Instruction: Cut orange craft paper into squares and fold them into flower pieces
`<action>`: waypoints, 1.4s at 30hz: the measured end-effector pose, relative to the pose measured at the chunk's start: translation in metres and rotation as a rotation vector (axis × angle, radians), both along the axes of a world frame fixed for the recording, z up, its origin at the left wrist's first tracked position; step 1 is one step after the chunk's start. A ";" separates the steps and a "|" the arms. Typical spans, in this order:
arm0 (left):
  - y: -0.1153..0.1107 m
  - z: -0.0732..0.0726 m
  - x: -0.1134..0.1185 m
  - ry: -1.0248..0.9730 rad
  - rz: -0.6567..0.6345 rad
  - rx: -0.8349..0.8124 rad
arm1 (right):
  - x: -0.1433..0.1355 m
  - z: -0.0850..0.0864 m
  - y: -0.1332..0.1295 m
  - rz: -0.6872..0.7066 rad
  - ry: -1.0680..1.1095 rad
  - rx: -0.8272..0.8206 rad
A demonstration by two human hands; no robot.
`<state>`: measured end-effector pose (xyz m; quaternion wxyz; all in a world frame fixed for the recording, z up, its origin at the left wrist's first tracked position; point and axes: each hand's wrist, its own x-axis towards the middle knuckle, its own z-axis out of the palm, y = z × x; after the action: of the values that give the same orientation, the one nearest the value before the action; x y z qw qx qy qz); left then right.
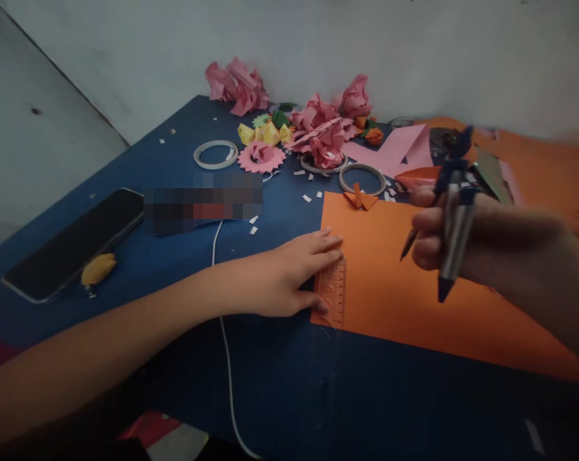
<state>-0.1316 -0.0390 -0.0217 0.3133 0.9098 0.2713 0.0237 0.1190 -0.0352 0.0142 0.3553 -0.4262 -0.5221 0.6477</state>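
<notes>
My left hand (301, 272) lies flat with its fingers stretched out, pressing a clear plastic ruler (336, 291) onto the left edge of an orange sheet of paper (395, 288). The ruler's near end reaches past the sheet over the blue table. Raised above the sheet's right part, my right hand (462, 230) is closed around a pen (408, 244), its dark point angled down and left. A silver and dark blue pen-like thing (455, 234) also sits in that hand, blurred. A small folded orange paper piece (360, 197) rests on the sheet's far edge.
Crumpled pink paper flowers (318, 121), yellow paper pieces (265, 133) and tape rolls (216, 155) lie toward the wall. At left are a phone (73, 246) and a yellow object (98, 270). A white cable (226, 358) crosses the blue table (275, 371).
</notes>
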 end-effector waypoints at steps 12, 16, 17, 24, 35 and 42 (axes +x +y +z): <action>0.001 0.000 0.004 0.050 0.045 0.256 | -0.023 -0.021 0.006 0.296 0.351 -0.398; -0.001 0.005 0.004 0.163 0.028 0.217 | -0.024 -0.023 0.001 0.343 0.428 -0.455; 0.000 0.007 0.003 0.171 0.015 0.203 | -0.024 -0.024 0.001 0.368 0.437 -0.472; 0.004 0.014 -0.007 0.133 -0.017 0.179 | -0.011 -0.037 0.000 0.536 0.535 -0.526; 0.005 0.018 -0.005 0.010 0.037 0.161 | -0.017 -0.046 0.002 0.544 0.553 -0.527; 0.008 0.020 -0.006 0.037 0.077 0.009 | -0.034 -0.042 -0.002 0.594 0.368 -0.420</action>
<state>-0.1381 -0.0306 -0.0020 0.3029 0.9003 0.3119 0.0202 0.0850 -0.0371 -0.0275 0.1456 -0.1969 -0.4067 0.8801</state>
